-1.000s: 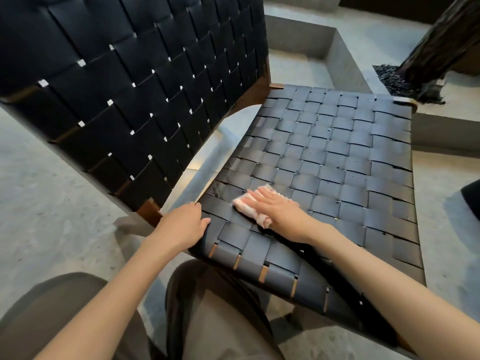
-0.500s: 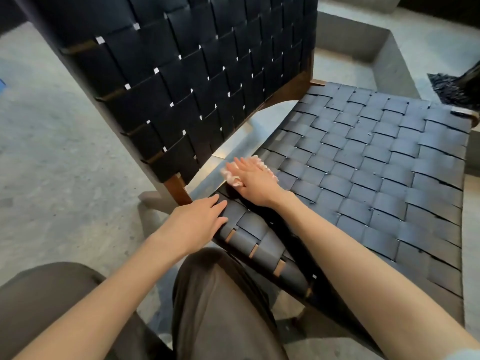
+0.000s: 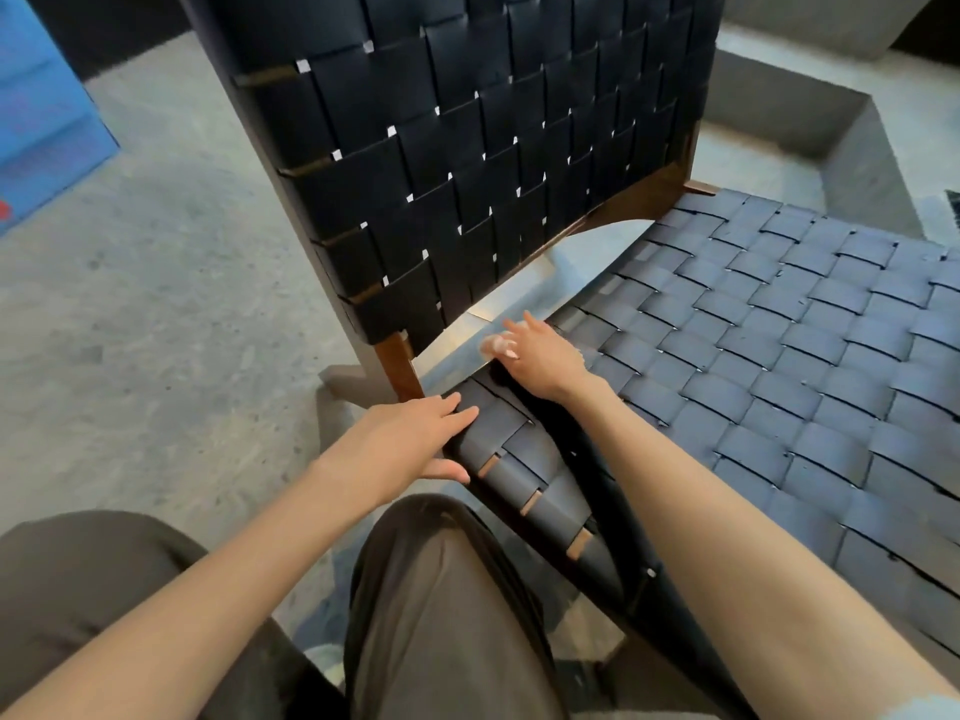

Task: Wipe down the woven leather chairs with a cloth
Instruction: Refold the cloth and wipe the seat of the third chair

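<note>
The right hand (image 3: 545, 358) lies flat on the small pale cloth (image 3: 496, 346), fingers stretched out and pressing it onto the back corner of the woven seat (image 3: 779, 356), just short of the foot of the backrest (image 3: 493, 148). The left hand (image 3: 410, 439) rests close beside it on the seat's side edge, fingers straight, bracing rather than clutching. From the cloth nearly all the weave spreads away to the person's right, so I'd guess the next stroke runs that way along the back edge, led by the right hand

A black woven-leather chair (image 3: 519, 163) in basket-weave on a brown wooden frame (image 3: 397, 363); pale pink cloth (image 3: 496, 345); speckled grey floor (image 3: 156, 304).
</note>
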{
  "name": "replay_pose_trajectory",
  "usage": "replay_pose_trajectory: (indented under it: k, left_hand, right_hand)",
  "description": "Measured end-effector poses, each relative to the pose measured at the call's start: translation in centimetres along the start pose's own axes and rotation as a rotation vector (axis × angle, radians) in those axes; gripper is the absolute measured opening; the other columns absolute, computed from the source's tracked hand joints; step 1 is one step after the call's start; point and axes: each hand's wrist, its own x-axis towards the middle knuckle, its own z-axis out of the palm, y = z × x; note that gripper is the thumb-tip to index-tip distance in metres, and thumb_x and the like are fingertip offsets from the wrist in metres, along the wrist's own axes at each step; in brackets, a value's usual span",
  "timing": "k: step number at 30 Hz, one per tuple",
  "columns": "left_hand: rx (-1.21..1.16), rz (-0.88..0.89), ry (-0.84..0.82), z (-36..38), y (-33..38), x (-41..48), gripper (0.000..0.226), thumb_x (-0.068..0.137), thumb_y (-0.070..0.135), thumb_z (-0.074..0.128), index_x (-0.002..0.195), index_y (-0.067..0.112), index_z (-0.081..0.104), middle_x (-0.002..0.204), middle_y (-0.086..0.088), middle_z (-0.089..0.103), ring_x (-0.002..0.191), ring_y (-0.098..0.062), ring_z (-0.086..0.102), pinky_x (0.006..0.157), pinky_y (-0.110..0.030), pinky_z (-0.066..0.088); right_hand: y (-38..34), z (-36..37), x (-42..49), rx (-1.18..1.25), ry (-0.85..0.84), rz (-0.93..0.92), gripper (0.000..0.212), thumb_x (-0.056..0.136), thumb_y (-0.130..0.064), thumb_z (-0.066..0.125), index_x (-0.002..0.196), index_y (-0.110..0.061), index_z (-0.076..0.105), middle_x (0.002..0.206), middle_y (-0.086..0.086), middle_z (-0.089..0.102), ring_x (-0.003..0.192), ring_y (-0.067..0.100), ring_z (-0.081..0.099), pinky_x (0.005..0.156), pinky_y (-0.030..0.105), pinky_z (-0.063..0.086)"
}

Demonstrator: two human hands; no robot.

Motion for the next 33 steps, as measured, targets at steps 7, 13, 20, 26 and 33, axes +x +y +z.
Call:
replay_pose_trajectory:
  k: [7,13,20,26,33]
  left_hand:
    - [0.009,-0.009,0.084,0.2,0.1,-0.5,0.063,0.096,0.053,0.042,0.151,0.027,0.026,0.152,0.004,0.034,0.135,-0.013,0.038,0.099,-0.033,0.048]
    - [0.083,-0.026,0.115,0.3,0.7,-0.5,0.063,0.098,0.050,0.037,0.153,0.024,0.021,0.158,0.003,0.027,0.138,-0.013,0.038,0.104,-0.028,0.044]
    - [0.099,-0.061,0.123,0.5,0.6,-0.3,0.064,0.097,0.050,0.036,0.153,0.022,0.021,0.157,0.002,0.029,0.135,-0.017,0.044,0.104,-0.028,0.044]
    - [0.086,-0.061,0.199,1.0,0.4,-0.9,0.063,0.096,0.053,0.035,0.151,0.022,0.027,0.155,0.002,0.034,0.131,-0.016,0.048,0.101,-0.028,0.047]
    - [0.056,-0.073,0.216,1.2,0.0,-0.8,0.064,0.094,0.055,0.039,0.150,0.025,0.031,0.152,0.003,0.038,0.132,-0.015,0.047,0.104,-0.032,0.046]
  right_hand:
    - [-3.9,0.7,-7.3,0.214,0.022,-0.232,0.051,0.098,-0.010,0.044,0.146,-0.026,0.039,0.155,0.001,0.032,0.144,0.017,0.026,0.112,0.039,0.030]
    - [0.9,0.4,-4.7,0.167,0.053,-0.233,0.061,0.091,0.002,0.043,0.146,-0.024,0.038,0.153,0.004,0.035,0.142,0.022,0.028,0.119,0.041,0.020]
    - [2.6,0.0,-2.5,0.139,0.242,0.079,0.055,0.085,0.003,0.039,0.136,-0.017,0.042,0.138,0.007,0.042,0.130,0.033,0.040,0.099,0.042,0.040]
    - [-1.6,-1.2,-6.8,0.300,0.021,-0.297,0.049,0.092,0.003,0.044,0.137,-0.016,0.052,0.146,0.009,0.046,0.133,0.020,0.042,0.105,0.025,0.033]
    - [-1.2,-1.9,-2.3,0.140,0.038,-0.202,0.041,0.103,-0.039,0.031,0.143,-0.047,0.034,0.161,0.003,0.013,0.147,0.036,0.001,0.114,0.061,0.001]
